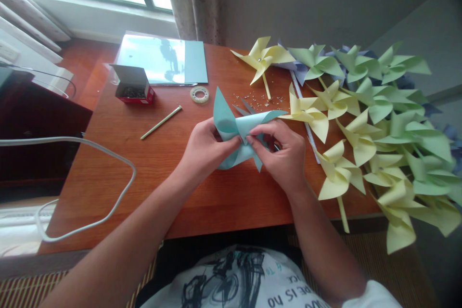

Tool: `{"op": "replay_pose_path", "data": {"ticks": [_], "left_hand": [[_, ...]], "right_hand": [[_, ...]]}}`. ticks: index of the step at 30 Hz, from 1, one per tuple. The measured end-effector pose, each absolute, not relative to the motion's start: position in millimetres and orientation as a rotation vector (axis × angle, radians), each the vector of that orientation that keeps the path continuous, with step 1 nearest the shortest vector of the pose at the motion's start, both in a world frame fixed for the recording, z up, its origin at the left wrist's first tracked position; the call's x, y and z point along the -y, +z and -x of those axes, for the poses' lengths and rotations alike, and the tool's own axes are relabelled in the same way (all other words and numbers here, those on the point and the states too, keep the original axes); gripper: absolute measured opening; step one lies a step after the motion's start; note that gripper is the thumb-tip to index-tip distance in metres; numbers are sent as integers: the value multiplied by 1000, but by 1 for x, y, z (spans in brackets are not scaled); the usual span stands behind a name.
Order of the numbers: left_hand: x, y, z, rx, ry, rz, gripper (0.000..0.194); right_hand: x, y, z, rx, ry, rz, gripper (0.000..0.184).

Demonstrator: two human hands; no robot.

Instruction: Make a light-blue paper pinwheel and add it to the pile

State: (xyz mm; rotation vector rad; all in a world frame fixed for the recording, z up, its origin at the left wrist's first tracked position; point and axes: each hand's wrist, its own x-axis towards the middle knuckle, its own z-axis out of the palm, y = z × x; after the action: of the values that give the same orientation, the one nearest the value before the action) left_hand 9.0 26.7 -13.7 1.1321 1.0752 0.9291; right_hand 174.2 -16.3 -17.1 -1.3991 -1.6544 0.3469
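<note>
A light blue paper pinwheel (227,124) is held above the table in front of me, its corners folded toward the middle. My left hand (212,147) grips it from the left, the thumb pressed near the centre. From the right, my right hand (279,147) pinches the paper at the centre between thumb and fingers. Whether anything small sits in that pinch is hidden. Behind the pinwheel, scissor blades (245,106) show on the table. A thin rolled paper stick (160,122) lies to the left of my hands.
On the wooden table (119,120), an open red box (135,94) of small dark pieces stands near a tape roll (199,95) and blue paper sheets (197,62). Finished yellow pinwheels (338,169) and green ones (375,101) crowd the right side. A white cable (134,173) loops at left.
</note>
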Motion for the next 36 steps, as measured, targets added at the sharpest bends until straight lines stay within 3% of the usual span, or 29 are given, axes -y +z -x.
{"op": "replay_pose_path", "data": {"ticks": [24, 33, 36], "left_hand": [[-25, -11, -11, -1031, 942, -1042, 26], [-25, -10, -10, -1118, 971, -1097, 18], [-26, -11, -8, -1148, 980, -1107, 18]], "right_hand": [[14, -21, -176, 1744, 131, 1347, 11], [19, -18, -175, 1428, 389, 1396, 2], [16, -20, -180, 1184, 517, 1394, 16]]}}
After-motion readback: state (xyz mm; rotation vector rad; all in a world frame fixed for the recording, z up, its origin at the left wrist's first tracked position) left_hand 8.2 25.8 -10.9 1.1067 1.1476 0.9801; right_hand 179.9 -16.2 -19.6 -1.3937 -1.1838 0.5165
